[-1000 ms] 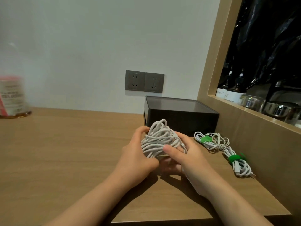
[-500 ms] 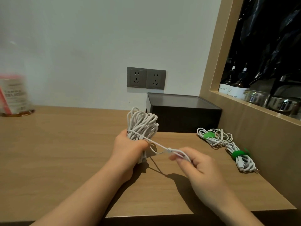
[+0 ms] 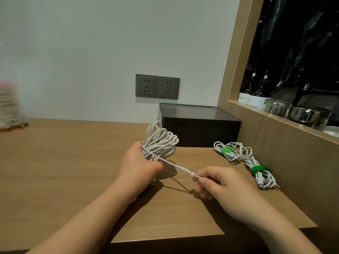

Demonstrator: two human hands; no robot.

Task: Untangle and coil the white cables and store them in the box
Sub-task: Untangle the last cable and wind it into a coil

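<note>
Our left hand [image 3: 139,162] grips the white bundle [image 3: 159,143]; our right hand [image 3: 218,182] pinches its free end (plug side). We should pull slowly, keeping tension.

Two dark bottles stand side by side on the shelf at the right, each with a white label. The left bottle's label [image 3: 243,98] bears the word "Master" in a dark script, followed by a small mark too fine to read. The label of the right bottle [image 3: 256,103] has a line of small capitals along its lower edge that ends in "SOAP"; the word before it cannot be made out for certain. At the far left of the surface, a jar [image 3: 9,105] carries a red-and-white label with several lines of print, all too blurred to read.
</note>
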